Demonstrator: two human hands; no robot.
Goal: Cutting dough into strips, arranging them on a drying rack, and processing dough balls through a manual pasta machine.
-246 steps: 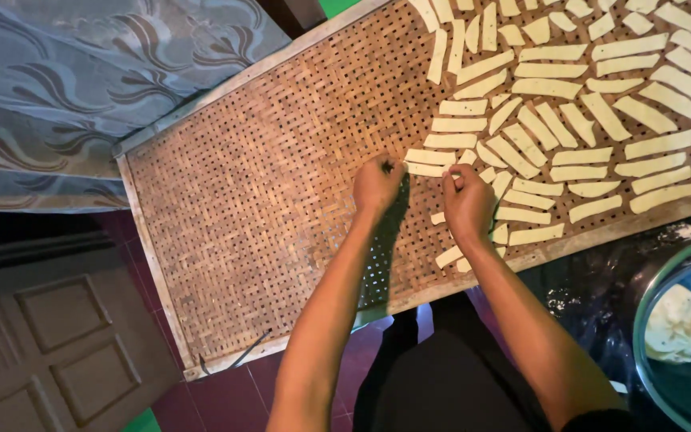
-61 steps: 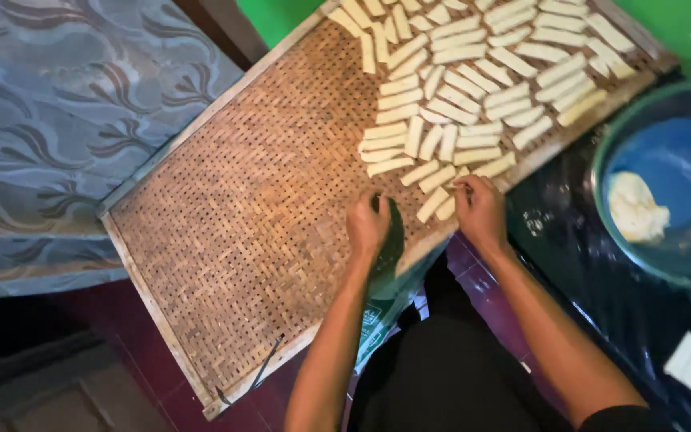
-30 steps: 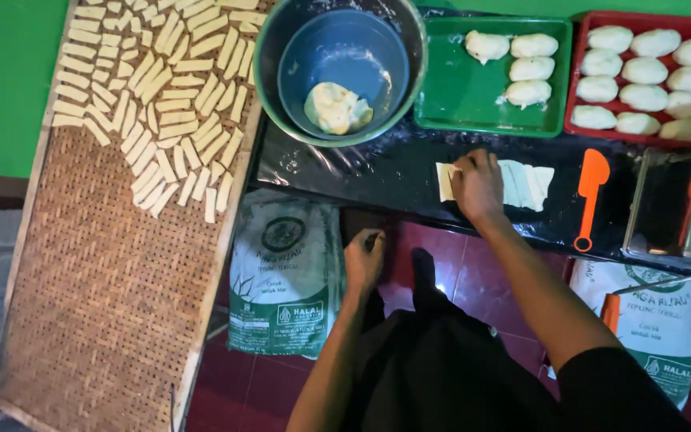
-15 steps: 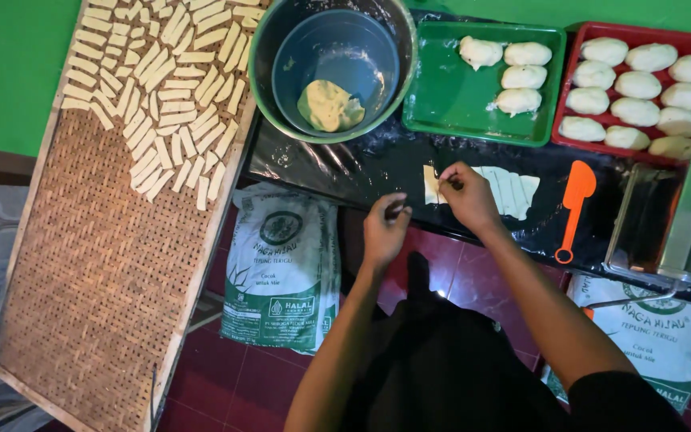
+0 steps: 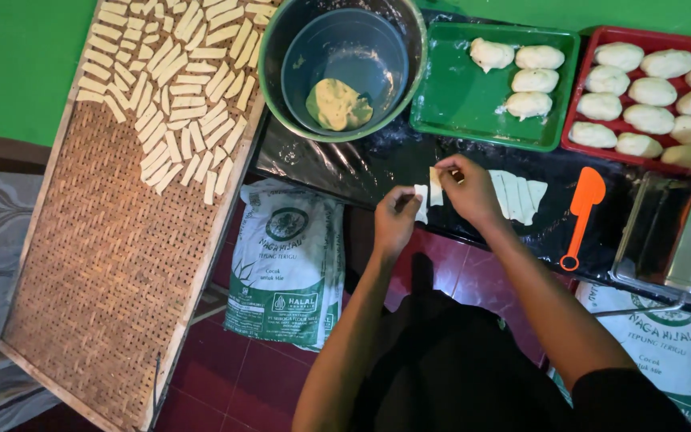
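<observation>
On the black work surface (image 5: 361,164):
Hidden: right hand (image 5: 471,190) covers part of the cut dough sheet (image 5: 519,196).
Grip: left hand (image 5: 394,222) pinches one dough strip (image 5: 421,203); right pinches another strip (image 5: 436,186).
Change: half a second ago, hands closer together.

Pale cream dough strips (image 5: 171,96) in rows, upper left, on tan-brown woven tray (image 5: 97,288) with fine lattice pattern. Bright green backdrop along top edge. Grey-blue bowl (image 5: 345,56) holding yellowish dough lump (image 5: 337,104). Green tray (image 5: 457,96) and red tray (image 5: 581,112), upper right, both carrying off-white dough balls. Glossy black worktop (image 5: 345,164) dusted white. Orange scraper (image 5: 581,212), right of centre. White-and-green printed sack (image 5: 285,264), centre. Dark red floor tiles (image 5: 241,376) below.
</observation>
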